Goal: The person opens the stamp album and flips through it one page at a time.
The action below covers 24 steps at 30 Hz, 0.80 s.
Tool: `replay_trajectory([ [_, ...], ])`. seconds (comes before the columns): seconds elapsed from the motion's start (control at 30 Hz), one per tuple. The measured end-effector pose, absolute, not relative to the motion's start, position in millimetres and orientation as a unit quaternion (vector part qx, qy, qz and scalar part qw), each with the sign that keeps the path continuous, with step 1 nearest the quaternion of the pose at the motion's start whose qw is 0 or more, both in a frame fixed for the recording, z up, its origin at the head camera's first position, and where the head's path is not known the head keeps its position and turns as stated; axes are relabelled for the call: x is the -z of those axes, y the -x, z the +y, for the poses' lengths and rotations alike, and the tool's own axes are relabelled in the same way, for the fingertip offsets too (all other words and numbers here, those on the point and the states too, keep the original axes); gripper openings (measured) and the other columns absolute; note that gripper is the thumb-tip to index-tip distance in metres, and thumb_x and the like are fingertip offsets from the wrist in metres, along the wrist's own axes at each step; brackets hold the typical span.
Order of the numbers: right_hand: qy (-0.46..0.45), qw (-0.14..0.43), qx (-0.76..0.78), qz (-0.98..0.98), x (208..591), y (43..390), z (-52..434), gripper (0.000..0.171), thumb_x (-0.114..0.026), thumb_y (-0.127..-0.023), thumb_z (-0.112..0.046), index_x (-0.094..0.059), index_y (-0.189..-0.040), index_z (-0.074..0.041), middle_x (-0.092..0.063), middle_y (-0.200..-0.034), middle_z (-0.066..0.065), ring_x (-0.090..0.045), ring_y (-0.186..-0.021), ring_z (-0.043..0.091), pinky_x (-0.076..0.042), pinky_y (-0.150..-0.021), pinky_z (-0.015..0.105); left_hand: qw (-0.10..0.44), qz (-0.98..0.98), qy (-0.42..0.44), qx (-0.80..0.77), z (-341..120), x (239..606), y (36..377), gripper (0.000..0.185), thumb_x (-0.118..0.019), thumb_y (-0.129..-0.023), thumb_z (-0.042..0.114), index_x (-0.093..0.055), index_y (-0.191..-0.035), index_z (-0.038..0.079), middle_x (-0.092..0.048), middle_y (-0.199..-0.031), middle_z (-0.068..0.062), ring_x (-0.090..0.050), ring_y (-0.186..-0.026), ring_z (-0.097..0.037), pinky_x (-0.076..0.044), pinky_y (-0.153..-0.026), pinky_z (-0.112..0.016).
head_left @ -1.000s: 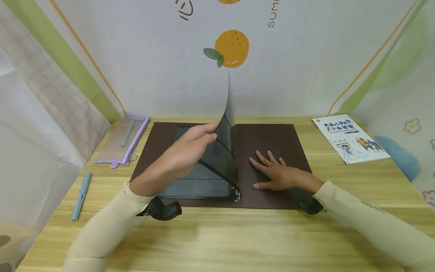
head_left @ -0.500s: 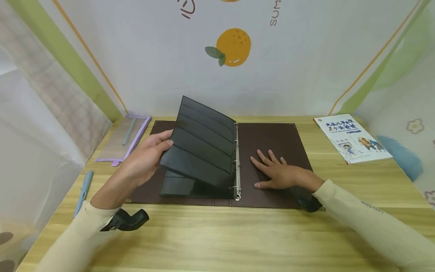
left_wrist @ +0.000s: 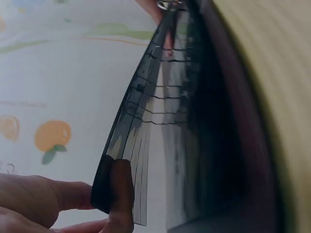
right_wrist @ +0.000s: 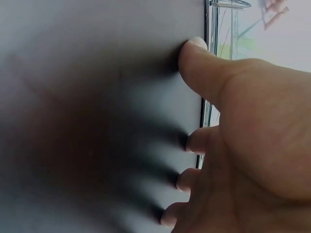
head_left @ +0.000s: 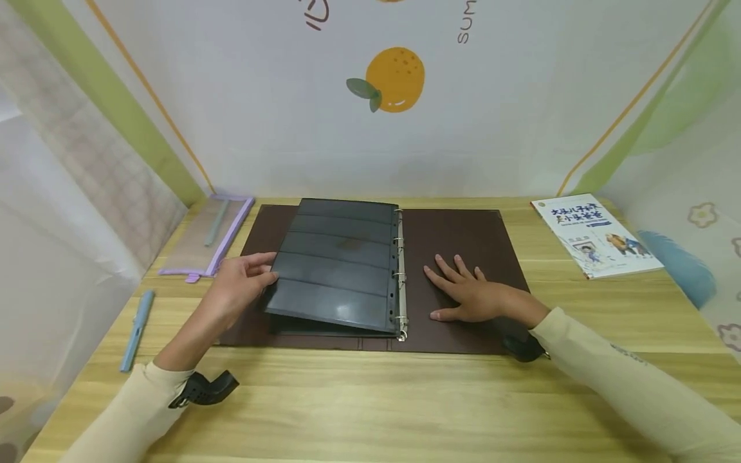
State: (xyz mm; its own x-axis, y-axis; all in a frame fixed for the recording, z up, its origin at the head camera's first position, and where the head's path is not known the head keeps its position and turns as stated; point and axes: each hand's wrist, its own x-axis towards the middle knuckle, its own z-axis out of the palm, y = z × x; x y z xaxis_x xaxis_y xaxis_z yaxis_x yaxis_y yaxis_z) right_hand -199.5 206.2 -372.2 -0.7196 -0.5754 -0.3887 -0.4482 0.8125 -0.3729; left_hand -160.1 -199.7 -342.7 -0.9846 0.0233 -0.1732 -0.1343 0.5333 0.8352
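A brown ring binder (head_left: 463,238) lies open on the wooden desk (head_left: 370,405), and every other thing is placed from it. In the head view the left hand (head_left: 240,286) holds the outer edge of a dark pocket sheet (head_left: 338,270), which is lifted slightly above the stack on the binder's left half; the left wrist view alone shows the grip — thumb (left_wrist: 121,194) on top, other fingers beneath, pinching the sheet's corner. The right hand (head_left: 471,299) lies flat on the binder's right cover, fingers spread and straight; the right wrist view shows the fingertips (right_wrist: 192,48) pressing the dark surface just beside the metal rings (right_wrist: 228,5). Those rings (head_left: 399,283) hold the pocket sheets, whose strip pockets look dark — contents cannot be told. Left of the binder a purple-edged clear pouch (head_left: 202,241) holds a pale green pen (head_left: 217,222); a blue pen (head_left: 136,331) lies nearer. To the binder's right lies a paperback book (head_left: 596,235).
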Motion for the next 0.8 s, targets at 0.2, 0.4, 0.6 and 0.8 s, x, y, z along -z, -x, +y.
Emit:
replay_trajectory([
  [0.2, 0.275, 0.248, 0.127, 0.920, 370, 199, 206, 0.092, -0.059, -0.099, -0.052, -0.008, -0.164, -0.012, 0.009, -0.169, 0.022, 0.013, -0.152, 0.053, 0.001, -0.113, 0.079, 0.077, 0.894, 0.017, -0.441, -204, 356, 158, 0.054, -0.063, -0.099, 0.013, -0.047, -0.147, -0.006, -0.066, -0.115, -0.021, -0.062, -0.081, -0.014, -0.049, -0.067, -0.025],
  [0.4, 0.277, 0.247, 0.131, 0.920, 372, 198, 208, 0.092, -0.060, -0.099, -0.051, -0.008, -0.164, -0.011, 0.009, -0.169, 0.023, 0.013, -0.152, 0.054, 0.001, -0.113, 0.080, 0.096, 0.951, -0.022, -0.293, -196, 362, 159, 0.068, -0.072, -0.095, 0.027, -0.046, -0.147, -0.009, -0.063, -0.128, -0.031, -0.065, -0.112, -0.041, -0.056, -0.087, -0.048],
  [0.6, 0.273, 0.238, 0.127, 0.923, 374, 195, 211, 0.092, -0.060, -0.098, -0.052, -0.010, -0.164, -0.012, 0.007, -0.170, 0.022, 0.011, -0.153, 0.053, 0.000, -0.114, 0.079, 0.070, 0.980, -0.102, -0.153, -169, 370, 153, 0.076, -0.074, -0.093, 0.034, -0.044, -0.147, -0.011, -0.043, -0.145, -0.036, -0.041, -0.133, -0.053, -0.043, -0.100, -0.064],
  [0.8, 0.278, 0.195, 0.134, 0.931, 378, 190, 214, 0.088, -0.061, -0.097, -0.054, -0.018, -0.164, -0.015, -0.004, -0.170, 0.021, 0.002, -0.153, 0.053, -0.006, -0.116, 0.076, 0.112, 0.963, -0.230, -0.089, -140, 380, 154, 0.074, -0.053, -0.104, 0.046, -0.024, -0.162, 0.012, -0.008, -0.169, -0.021, -0.004, -0.156, -0.046, -0.018, -0.117, -0.073],
])
